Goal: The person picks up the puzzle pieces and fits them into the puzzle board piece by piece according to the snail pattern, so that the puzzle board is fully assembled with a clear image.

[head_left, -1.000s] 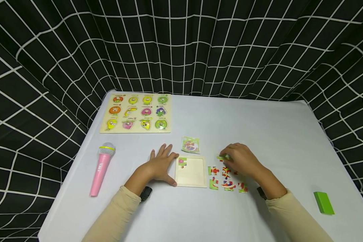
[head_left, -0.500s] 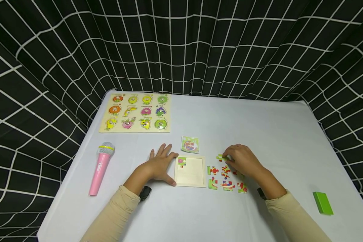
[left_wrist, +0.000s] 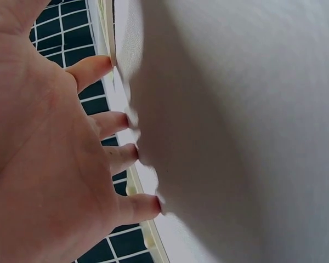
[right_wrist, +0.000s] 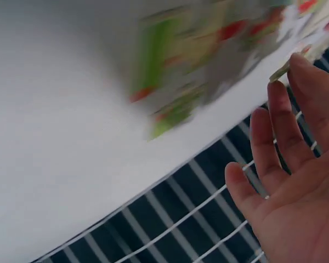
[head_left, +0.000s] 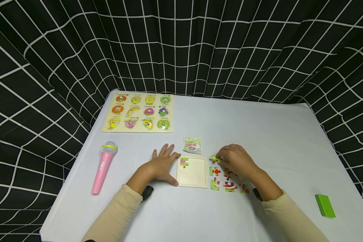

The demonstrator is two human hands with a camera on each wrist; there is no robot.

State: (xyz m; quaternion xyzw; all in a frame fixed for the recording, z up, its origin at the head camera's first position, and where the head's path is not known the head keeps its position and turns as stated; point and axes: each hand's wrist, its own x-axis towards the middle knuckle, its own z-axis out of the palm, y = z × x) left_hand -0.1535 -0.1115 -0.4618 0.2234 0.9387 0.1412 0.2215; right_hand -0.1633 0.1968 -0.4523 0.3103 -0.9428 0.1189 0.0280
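A square wooden puzzle tray (head_left: 192, 185) lies at the table's middle, with one green and pink jigsaw piece (head_left: 184, 162) in its far left corner. My left hand (head_left: 160, 168) has its fingers spread, index fingertip and thumb at the tray's left side; the left wrist view shows those fingers (left_wrist: 123, 159) reaching down to the table. Between thumb and fingertips my right hand (head_left: 237, 160) pinches a green jigsaw piece (head_left: 214, 158) close to the tray's far right corner. That jigsaw piece (right_wrist: 279, 72) appears edge-on in the right wrist view. Several loose jigsaw pieces (head_left: 230, 186) lie under and before this hand.
A small picture card (head_left: 192, 145) lies just beyond the tray. Farther back on the left is a wooden fruit peg board (head_left: 138, 113). A pink toy microphone (head_left: 103, 168) lies to the left, a green block (head_left: 325, 205) to the far right. Black gridded cloth (head_left: 193, 43) hangs behind the table.
My right hand has lifted the green jigsaw piece from the top of the loose group and moved it left toward the tray. My left hand keeps its place at the tray.
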